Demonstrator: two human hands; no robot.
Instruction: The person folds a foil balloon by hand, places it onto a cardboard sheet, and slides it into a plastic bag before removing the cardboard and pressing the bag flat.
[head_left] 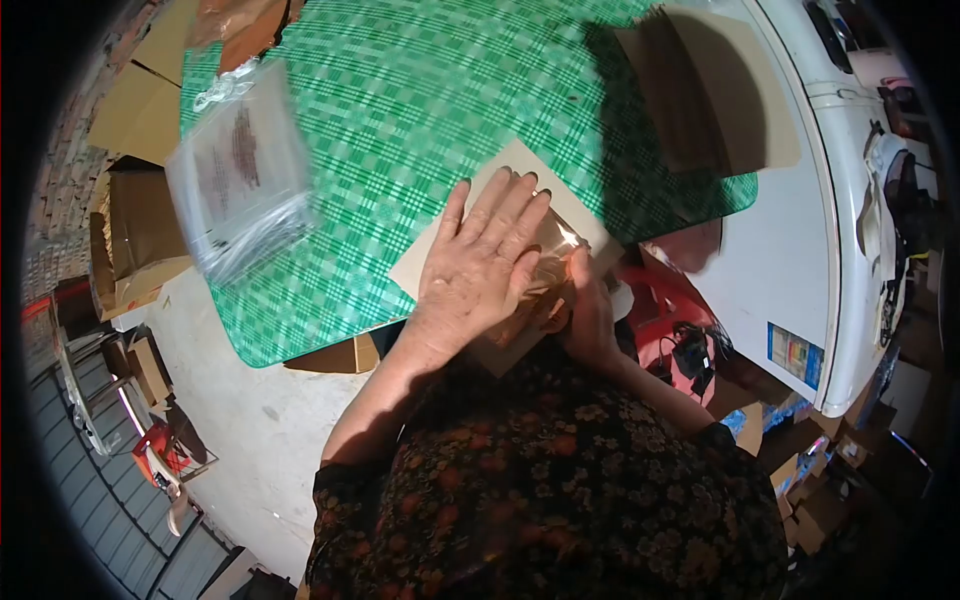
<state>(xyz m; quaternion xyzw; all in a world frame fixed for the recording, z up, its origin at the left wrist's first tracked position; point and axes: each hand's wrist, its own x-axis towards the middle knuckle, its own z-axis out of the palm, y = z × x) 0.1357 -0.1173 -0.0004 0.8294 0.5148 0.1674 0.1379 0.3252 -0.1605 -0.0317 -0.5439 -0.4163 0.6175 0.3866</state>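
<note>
A cream-coloured card [514, 160] lies tilted at the near edge of the green checked tablecloth [400, 110], partly over the edge. On top of it is a shiny, copper-coloured film or sheet [556, 238]. My left hand [478, 255] rests flat across the card and the film, fingers stretched out and pointing away from me. At the right edge of the card, my right hand [590, 315] is beside the film with its fingers close together; whether it pinches the edge is not clear.
A stack of clear plastic bags [243, 170] lies at the table's left. Brown card sheets [700, 95] are at the back right, next to a white appliance [780, 230]. An open cardboard box [145, 225] stands left. A red stool [665, 300] is right of my hands.
</note>
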